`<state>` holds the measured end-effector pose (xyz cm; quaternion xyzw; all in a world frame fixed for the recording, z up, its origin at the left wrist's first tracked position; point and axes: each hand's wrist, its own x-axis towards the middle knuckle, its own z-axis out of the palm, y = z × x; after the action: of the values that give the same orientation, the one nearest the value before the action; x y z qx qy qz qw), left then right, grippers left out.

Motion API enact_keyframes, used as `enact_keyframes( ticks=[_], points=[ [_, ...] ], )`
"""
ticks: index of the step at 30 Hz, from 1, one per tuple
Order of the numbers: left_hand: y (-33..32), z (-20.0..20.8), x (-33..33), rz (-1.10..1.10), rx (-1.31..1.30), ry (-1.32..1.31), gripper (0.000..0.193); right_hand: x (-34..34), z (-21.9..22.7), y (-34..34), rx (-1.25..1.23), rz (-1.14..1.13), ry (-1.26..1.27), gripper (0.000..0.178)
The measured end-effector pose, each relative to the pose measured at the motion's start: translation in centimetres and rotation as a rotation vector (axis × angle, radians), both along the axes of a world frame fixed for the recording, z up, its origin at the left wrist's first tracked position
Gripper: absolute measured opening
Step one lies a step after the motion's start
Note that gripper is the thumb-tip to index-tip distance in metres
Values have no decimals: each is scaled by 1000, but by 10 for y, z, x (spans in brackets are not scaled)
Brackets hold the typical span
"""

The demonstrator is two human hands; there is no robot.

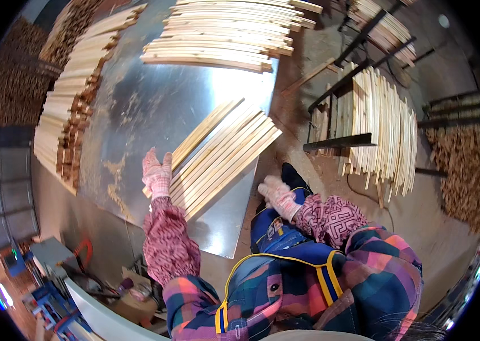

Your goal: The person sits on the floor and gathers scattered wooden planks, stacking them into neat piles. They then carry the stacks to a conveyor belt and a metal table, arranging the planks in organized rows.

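A slanting row of pale wooden strips (226,162) lies side by side on the metal-topped table (132,125), reaching its near right edge. At its left side, a narrow strip or two (209,126) lie apart from the row, with a gap between. My left hand (157,172), in a whitish-pink knit glove, is over the lower end of these; its thumb stands away from the fingers and nothing shows gripped. My right hand (277,192), gloved too, hovers in front of my blue apron (285,238), right of the table; motion smears its fingers.
More strips (223,37) are laid across the far end of the table, and a long stack (72,102) lines its left side. On the right, a dark metal rack (339,142) holds strips (385,128). Blue machinery (58,310) stands at lower left.
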<state>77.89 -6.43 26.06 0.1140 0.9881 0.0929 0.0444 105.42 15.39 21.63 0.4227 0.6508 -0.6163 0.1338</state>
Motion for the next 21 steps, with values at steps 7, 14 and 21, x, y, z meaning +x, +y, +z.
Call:
enact_keyframes(
  ticks=[7,14,21],
  points=[
    [18,-42,18,-122,-122,-173,68,-40,-33,-89,67,679,-18,78],
    [9,-32,52,-76,-128,-483,70,-59,-15,-122,37,-25,-178,131],
    [13,-1,133,6,116,-479,68,-5,11,-40,-32,131,-34,120]
  ],
)
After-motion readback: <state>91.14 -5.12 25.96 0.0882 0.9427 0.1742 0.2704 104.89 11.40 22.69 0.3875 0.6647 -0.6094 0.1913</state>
